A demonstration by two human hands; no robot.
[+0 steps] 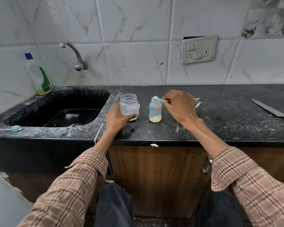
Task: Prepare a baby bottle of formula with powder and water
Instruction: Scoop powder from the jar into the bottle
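The counter [220, 122] is black speckled stone, dusty and dull. The jar [129, 104] and bottle [155, 112] are clear plastic. The wall tiles [138, 30] are glossy marbled. The tap [75, 54] is shiny metal, the cabinet [154, 177] wood-grain, the sleeves [75, 185] checked cloth.

The right hand [179, 106] covers most of a shiny metal object [197, 102] behind it on the black speckled tabletop [228, 128], so its kind cannot be told. The long steel knife [272, 110] is cut off by the right edge. The left hand [117, 119] hides the lower side of the clear plastic jar [129, 104]. The small baby bottle's [155, 112] red print is too small to read.
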